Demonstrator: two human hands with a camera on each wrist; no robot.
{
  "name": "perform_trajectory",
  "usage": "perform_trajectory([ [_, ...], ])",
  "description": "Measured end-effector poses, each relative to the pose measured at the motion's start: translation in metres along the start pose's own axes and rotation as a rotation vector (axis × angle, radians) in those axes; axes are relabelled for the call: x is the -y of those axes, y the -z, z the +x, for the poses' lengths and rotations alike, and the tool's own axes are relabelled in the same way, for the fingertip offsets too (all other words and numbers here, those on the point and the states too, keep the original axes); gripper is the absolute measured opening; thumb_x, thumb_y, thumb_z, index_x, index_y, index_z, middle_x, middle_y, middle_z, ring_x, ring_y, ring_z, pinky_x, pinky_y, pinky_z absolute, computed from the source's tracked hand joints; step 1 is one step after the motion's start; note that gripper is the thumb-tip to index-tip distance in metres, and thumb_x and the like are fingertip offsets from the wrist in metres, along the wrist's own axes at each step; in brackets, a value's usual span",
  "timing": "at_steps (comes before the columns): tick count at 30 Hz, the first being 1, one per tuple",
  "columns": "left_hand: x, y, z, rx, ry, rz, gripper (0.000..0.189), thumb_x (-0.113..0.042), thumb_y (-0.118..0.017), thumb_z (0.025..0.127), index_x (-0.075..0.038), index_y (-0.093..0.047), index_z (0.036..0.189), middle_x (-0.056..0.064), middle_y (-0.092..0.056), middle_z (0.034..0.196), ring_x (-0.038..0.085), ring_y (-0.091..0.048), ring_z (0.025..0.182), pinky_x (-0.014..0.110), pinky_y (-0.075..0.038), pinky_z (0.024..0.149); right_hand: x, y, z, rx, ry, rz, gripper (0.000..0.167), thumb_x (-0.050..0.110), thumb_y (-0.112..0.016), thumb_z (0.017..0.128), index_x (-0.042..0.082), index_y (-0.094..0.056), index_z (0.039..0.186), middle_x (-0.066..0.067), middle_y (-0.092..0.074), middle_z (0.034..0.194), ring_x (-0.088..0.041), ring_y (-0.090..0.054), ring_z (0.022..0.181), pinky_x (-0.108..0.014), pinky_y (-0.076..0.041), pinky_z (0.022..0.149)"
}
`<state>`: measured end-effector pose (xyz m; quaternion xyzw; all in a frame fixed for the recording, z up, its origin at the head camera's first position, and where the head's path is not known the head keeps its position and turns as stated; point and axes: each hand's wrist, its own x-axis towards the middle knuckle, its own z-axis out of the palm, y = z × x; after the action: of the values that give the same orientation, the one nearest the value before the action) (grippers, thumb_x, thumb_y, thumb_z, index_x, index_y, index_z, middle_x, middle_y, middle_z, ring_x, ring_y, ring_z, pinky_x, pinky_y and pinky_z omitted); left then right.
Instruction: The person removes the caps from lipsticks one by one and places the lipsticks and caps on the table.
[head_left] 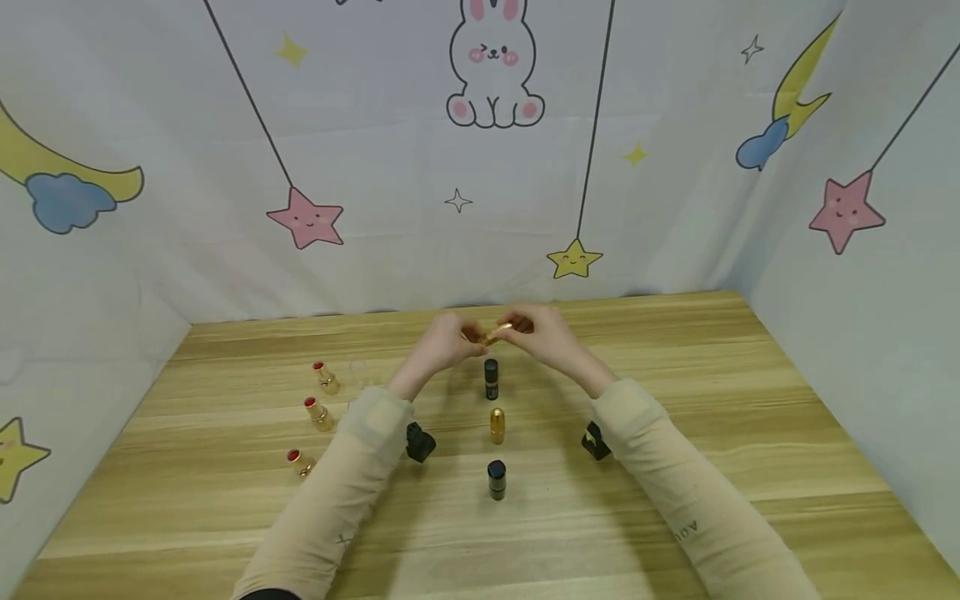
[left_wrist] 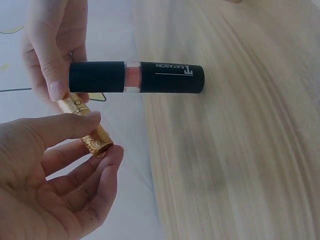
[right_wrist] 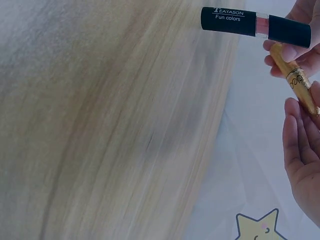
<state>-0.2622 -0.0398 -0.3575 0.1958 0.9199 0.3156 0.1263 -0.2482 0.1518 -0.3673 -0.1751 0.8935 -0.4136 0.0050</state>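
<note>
In the head view, both hands meet above the far part of the table around a gold lipstick tube (head_left: 496, 334). My left hand (head_left: 453, 342) pinches one end of it, and my right hand (head_left: 543, 335) grips the other end. Close up, the gold lipstick tube (left_wrist: 93, 136) is slanted, with a textured surface, and dark lettering shows on it in the right wrist view. A black lip tube (head_left: 491, 380) with a clear pinkish band stands upright just nearer than the hands. Fingers cover parts of the gold tube.
Nearer on the wooden table (head_left: 675, 375) stand a gold bullet-shaped tube (head_left: 497, 426) and another black tube (head_left: 497, 480). At the left are three gold lipsticks (head_left: 319, 414) with red tips, beside clear caps (head_left: 358, 372). A printed curtain (head_left: 420, 258) closes the back.
</note>
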Motion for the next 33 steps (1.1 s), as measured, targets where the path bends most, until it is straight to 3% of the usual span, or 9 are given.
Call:
perform_trajectory([
  [13,-0.005,0.009,-0.006,-0.014,0.013,-0.027,0.019,-0.021,-0.071,0.087,-0.008,-0.071,0.101,0.008,-0.069,0.095,0.019,-0.062,0.080,0.024,-0.047,0.062,-0.005,0.004,-0.007,-0.016,-0.037,0.157,0.025,0.019,-0.067,0.090,0.006,-0.068,0.111,-0.013,-0.071,0.101,-0.021,-0.066,0.085,-0.028,-0.053,0.074],
  [22,-0.007,0.013,-0.010,-0.011,0.002,-0.085,0.019,-0.021,-0.071,0.087,-0.009,-0.071,0.101,0.009,-0.069,0.097,0.021,-0.063,0.084,0.028,-0.048,0.066,-0.010,0.002,-0.007,-0.001,-0.038,0.238,0.027,0.020,-0.065,0.091,0.005,-0.066,0.114,-0.017,-0.069,0.104,-0.039,-0.063,0.095,-0.051,-0.052,0.084],
  [33,-0.003,0.013,-0.010,-0.011,-0.014,-0.111,0.021,-0.020,-0.073,0.086,-0.008,-0.071,0.103,0.009,-0.070,0.096,0.021,-0.064,0.084,0.028,-0.050,0.068,-0.009,0.003,-0.010,-0.010,-0.027,0.218,0.026,0.017,-0.065,0.091,0.003,-0.066,0.113,-0.014,-0.070,0.101,-0.040,-0.063,0.093,-0.048,-0.054,0.080],
])
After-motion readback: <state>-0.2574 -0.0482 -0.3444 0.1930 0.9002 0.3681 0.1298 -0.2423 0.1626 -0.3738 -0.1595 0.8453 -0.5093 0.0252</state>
